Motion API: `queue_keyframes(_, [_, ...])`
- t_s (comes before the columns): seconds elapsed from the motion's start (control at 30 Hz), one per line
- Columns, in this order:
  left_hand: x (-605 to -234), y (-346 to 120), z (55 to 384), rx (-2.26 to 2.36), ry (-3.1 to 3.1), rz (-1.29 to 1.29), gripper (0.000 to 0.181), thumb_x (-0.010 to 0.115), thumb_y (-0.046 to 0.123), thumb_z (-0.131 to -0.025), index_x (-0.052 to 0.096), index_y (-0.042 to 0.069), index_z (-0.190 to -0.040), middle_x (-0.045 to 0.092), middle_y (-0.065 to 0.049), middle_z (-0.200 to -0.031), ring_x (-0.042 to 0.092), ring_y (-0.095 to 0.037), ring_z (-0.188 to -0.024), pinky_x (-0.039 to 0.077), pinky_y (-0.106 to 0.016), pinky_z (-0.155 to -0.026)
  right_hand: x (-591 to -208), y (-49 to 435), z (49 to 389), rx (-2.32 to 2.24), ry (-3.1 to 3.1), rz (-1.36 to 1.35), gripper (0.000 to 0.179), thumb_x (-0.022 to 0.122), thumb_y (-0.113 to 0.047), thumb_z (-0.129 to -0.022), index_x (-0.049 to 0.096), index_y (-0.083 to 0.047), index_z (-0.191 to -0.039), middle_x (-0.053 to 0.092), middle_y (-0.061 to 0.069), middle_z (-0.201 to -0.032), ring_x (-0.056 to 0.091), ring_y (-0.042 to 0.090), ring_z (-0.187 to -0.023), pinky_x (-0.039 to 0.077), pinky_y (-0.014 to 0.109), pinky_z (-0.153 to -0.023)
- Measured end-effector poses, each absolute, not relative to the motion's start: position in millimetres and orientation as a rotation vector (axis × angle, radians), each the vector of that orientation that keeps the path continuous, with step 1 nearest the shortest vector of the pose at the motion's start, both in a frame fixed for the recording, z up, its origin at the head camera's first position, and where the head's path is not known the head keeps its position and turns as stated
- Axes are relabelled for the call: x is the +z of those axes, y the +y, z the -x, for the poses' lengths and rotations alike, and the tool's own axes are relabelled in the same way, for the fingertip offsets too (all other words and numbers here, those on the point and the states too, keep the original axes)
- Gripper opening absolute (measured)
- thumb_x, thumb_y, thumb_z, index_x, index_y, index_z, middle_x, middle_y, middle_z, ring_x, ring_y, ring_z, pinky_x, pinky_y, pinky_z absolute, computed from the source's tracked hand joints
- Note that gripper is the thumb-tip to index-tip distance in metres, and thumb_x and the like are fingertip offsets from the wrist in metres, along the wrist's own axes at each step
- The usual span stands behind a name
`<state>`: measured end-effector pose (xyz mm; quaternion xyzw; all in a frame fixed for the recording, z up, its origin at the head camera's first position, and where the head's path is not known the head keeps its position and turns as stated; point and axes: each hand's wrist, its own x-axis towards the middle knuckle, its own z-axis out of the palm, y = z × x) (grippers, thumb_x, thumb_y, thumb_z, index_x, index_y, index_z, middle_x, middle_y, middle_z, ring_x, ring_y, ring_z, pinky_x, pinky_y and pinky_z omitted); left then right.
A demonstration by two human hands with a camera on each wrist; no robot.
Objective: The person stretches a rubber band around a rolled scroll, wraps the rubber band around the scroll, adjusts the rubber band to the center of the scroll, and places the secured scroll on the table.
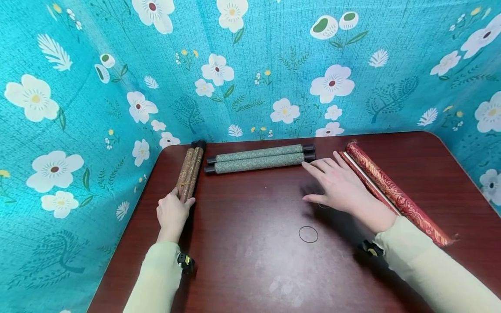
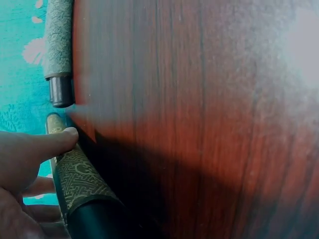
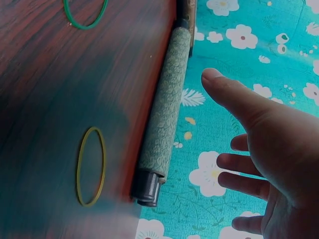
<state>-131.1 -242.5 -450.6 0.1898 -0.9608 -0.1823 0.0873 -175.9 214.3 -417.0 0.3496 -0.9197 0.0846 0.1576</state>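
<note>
On the left of the table lies a pair of brown-gold patterned scrolls point(image 1: 190, 167) with dark end knobs. My left hand point(image 1: 173, 212) grips their near end, thumb on one side and fingers on the other; the left wrist view shows the thumb point(image 2: 62, 142) pressed on the patterned cloth. Two green scrolls point(image 1: 260, 159) with black knobs lie side by side along the back. Over the table, between them and the red scrolls point(image 1: 395, 191), my right hand point(image 1: 338, 182) holds nothing, its fingers spread. In the right wrist view its thumb point(image 3: 234, 94) points away from the fingers.
A green rubber band point(image 3: 85, 26) and a yellow rubber band point(image 3: 79, 169) lie on the dark red wooden table point(image 1: 250, 243). From the head, one band shows as a thin ring point(image 1: 308, 242). Blue flowered cloth point(image 1: 258, 104) hangs behind the table and at its sides.
</note>
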Motion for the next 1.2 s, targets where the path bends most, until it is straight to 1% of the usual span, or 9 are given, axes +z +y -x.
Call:
queue_keyframes(0.03, [-451,-242,132,-0.522,-2.87,-0.56,0.046,0.084,0.03,-0.092,0.066,-0.004,-0.116,0.071,-0.035,-0.103,0.068,-0.059,-0.095,0.055,-0.067,-0.083,-417,216,175,0.242,-2.631,-0.994,0.091,0.089,-0.053,-0.08,0.059,-0.003,-0.15,0.066,0.019,-0.13,0.059,0.041,-0.125,0.027,0.069,-0.123])
queue_keyframes(0.1, [-452,-240,133,-0.482,-2.898,-0.561,0.054,0.084,0.032,-0.092,0.063,-0.006,-0.123,0.07,-0.038,-0.105,0.068,-0.06,-0.094,0.056,-0.068,-0.082,-418,219,175,0.243,-2.631,-0.984,0.089,0.089,-0.053,-0.081,0.06,-0.002,-0.149,0.067,0.019,-0.129,0.059,0.042,-0.124,0.027,0.069,-0.122])
queue_keyframes(0.23, [-453,-237,135,-0.443,-2.941,-0.592,0.077,0.085,0.035,-0.091,0.052,-0.006,-0.148,0.065,-0.045,-0.116,0.066,-0.064,-0.101,0.056,-0.07,-0.083,-419,227,174,0.235,-2.62,-0.97,0.084,0.088,-0.051,-0.082,0.063,-0.002,-0.146,0.068,0.019,-0.126,0.06,0.041,-0.122,0.028,0.068,-0.121])
queue_keyframes(0.33, [-453,-235,138,-0.435,-2.955,-0.592,0.088,0.085,0.036,-0.092,0.044,-0.005,-0.157,0.063,-0.047,-0.12,0.066,-0.064,-0.104,0.056,-0.07,-0.085,-419,232,175,0.224,-2.608,-0.966,0.078,0.087,-0.049,-0.083,0.066,-0.003,-0.142,0.07,0.018,-0.123,0.061,0.041,-0.121,0.032,0.067,-0.12])
queue_keyframes(0.43, [-449,-231,143,-0.433,-2.963,-0.558,0.093,0.084,0.038,-0.092,0.039,-0.005,-0.161,0.062,-0.046,-0.124,0.065,-0.062,-0.108,0.056,-0.069,-0.089,-419,237,175,0.217,-2.623,-0.958,0.072,0.087,-0.047,-0.084,0.069,-0.003,-0.139,0.07,0.017,-0.122,0.061,0.04,-0.121,0.034,0.065,-0.119])
queue_keyframes(0.57, [-442,-222,150,-0.455,-2.963,-0.5,0.096,0.083,0.039,-0.093,0.034,-0.002,-0.165,0.06,-0.042,-0.132,0.062,-0.058,-0.118,0.053,-0.068,-0.097,-418,241,174,0.218,-2.664,-0.962,0.067,0.087,-0.044,-0.087,0.07,-0.003,-0.138,0.07,0.017,-0.121,0.061,0.04,-0.12,0.034,0.064,-0.119])
queue_keyframes(0.7, [-433,-207,156,-0.501,-2.928,-0.433,0.094,0.083,0.038,-0.093,0.035,0.003,-0.166,0.056,-0.038,-0.143,0.059,-0.057,-0.125,0.05,-0.068,-0.103,-418,244,174,0.223,-2.693,-0.991,0.06,0.086,-0.039,-0.089,0.072,-0.002,-0.135,0.071,0.017,-0.119,0.064,0.04,-0.117,0.036,0.064,-0.119])
queue_keyframes(0.93, [-421,-176,166,-0.503,-2.897,-0.276,0.091,0.083,0.04,-0.094,0.038,0.007,-0.166,0.054,-0.035,-0.15,0.058,-0.055,-0.13,0.051,-0.067,-0.103,-421,250,173,0.202,-2.696,-1.031,0.053,0.086,-0.034,-0.09,0.074,-0.001,-0.131,0.072,0.017,-0.113,0.067,0.04,-0.107,0.052,0.058,-0.102])
queue_keyframes(1.2, [-414,-148,173,-0.48,-2.894,-0.114,0.088,0.083,0.043,-0.094,0.043,0.008,-0.164,0.056,-0.031,-0.15,0.061,-0.05,-0.131,0.054,-0.064,-0.1,-420,253,175,0.187,-2.643,-1.064,0.046,0.089,-0.027,-0.087,0.077,-0.001,-0.124,0.072,0.016,-0.108,0.067,0.039,-0.105,0.053,0.059,-0.103])
